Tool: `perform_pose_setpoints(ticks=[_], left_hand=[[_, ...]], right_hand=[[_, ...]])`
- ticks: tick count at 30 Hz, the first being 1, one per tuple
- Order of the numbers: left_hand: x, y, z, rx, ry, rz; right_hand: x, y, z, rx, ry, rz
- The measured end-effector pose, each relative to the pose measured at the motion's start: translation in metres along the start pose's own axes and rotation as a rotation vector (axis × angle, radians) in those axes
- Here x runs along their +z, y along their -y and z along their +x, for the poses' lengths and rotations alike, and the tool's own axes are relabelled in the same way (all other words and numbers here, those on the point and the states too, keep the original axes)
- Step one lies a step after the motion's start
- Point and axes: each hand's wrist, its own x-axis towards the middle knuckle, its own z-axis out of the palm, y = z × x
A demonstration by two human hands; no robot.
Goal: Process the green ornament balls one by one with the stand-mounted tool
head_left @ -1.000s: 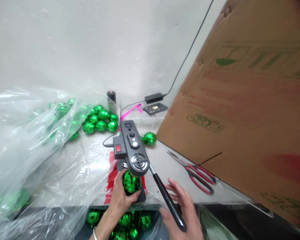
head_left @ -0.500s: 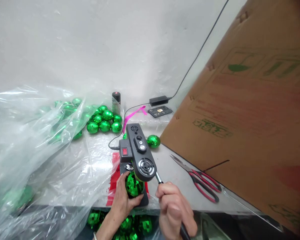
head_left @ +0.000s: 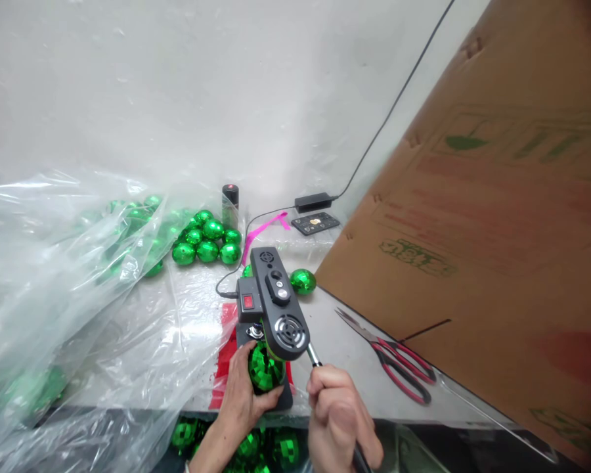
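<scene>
A shiny green faceted ball (head_left: 264,370) sits under the round end of a black machine (head_left: 278,302) with a red switch. My left hand (head_left: 243,387) grips this ball from the left, its thumb along the near side. My right hand (head_left: 339,417) is closed around a thin tool with a metal shaft (head_left: 314,355) and a dark handle, just right of the machine head. The shaft's far end is hidden by the head. Another green ball (head_left: 303,281) lies right of the machine, and part of one more shows behind it.
Clear plastic sheeting (head_left: 103,328) covers the left side, over several green balls (head_left: 207,251). Red-handled scissors (head_left: 398,361) lie beside a big cardboard box (head_left: 473,230). A black can (head_left: 230,205), power adapter (head_left: 316,201) and phone-like object (head_left: 315,223) stand or lie behind. More balls (head_left: 285,449) are below the table edge.
The view has shifted very slightly. My left hand still grips the ball, and my right hand still grips the tool, having moved a little left relative to the table.
</scene>
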Motion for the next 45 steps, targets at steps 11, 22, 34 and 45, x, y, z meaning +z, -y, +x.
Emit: perform_pose_setpoints(ticks=[11,22,34,45], left_hand=[[-0.002,-0.009,0.001,0.011,0.005,0.011],[0.0,-0.008,0.004,0.049,-0.011,0.015],[0.001,-0.004,0.004,0.052,0.002,0.012],[0.005,0.004,0.003,0.056,-0.004,0.001]], right_hand=[[0.007,0.004,0.002,0.031,-0.033,0.002],[0.014,0.012,0.014,0.012,-0.064,-0.004],[0.008,0.002,-0.001,0.053,-0.051,-0.002],[0.01,-0.005,-0.014,0.023,-0.06,0.014]])
